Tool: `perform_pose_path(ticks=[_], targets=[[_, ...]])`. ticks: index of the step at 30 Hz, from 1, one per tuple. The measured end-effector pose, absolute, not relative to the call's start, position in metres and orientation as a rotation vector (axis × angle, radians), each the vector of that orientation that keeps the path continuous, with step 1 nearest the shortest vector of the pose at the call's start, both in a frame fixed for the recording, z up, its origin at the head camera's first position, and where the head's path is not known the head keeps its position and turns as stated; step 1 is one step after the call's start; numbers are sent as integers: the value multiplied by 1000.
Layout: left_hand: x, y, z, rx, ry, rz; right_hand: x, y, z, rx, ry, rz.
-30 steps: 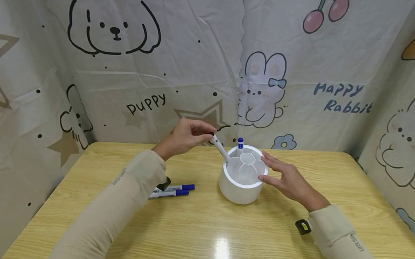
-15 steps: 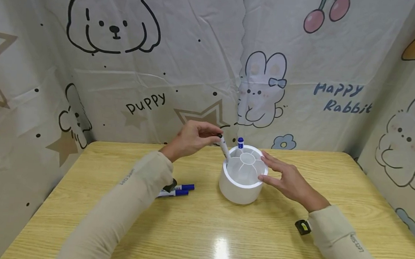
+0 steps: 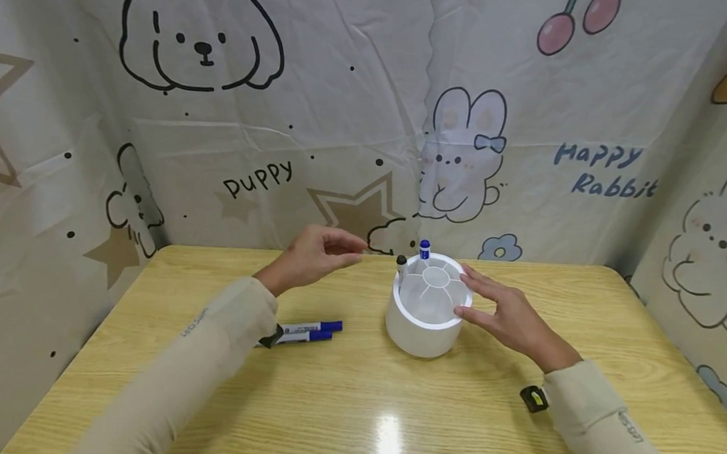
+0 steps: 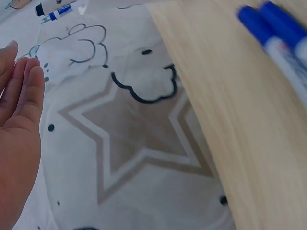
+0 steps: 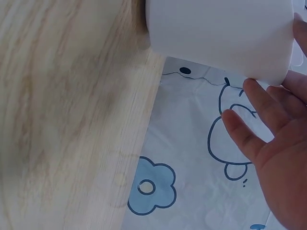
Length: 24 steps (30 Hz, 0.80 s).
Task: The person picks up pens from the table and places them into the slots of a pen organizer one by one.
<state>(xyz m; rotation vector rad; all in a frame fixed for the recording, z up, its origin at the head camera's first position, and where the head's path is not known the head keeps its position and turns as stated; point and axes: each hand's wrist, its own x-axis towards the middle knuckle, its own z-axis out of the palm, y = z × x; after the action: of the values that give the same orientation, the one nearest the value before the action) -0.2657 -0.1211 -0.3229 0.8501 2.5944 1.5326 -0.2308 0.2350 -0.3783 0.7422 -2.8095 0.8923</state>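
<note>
Item, your left hand [image 3: 321,256]: centre of the head frame, in the air left of the holder; fingers extended, thumb alongside, gripping nothing.

Item, your right hand [image 3: 508,316]: right of centre; fingers and thumb spread, tips touching the holder's rim and outer wall at its right side, not wrapped round it.

Item, one round white holder [image 3: 422,338]: just right of centre, upright, divided into compartments around a central ring.

Item, one black-capped marker [image 3: 401,269]: standing in the holder at its left side, cap upward.

Item, one blue-capped marker [image 3: 424,250]: standing in the holder towards its back, cap upward.

Item, two blue-capped pens [image 3: 311,331]: lying side by side left of the holder, caps pointing right, partly hidden by your left wrist camera [image 3: 271,337].

Item, one wood-grain table [image 3: 339,413]: lower frame, beneath all these.
</note>
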Motion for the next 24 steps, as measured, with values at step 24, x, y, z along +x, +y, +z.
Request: perform_pose_path(ticks=[24], targets=[[-224,-217,-363,651,2617,1386,-231,235,-378,803,-2784,907]])
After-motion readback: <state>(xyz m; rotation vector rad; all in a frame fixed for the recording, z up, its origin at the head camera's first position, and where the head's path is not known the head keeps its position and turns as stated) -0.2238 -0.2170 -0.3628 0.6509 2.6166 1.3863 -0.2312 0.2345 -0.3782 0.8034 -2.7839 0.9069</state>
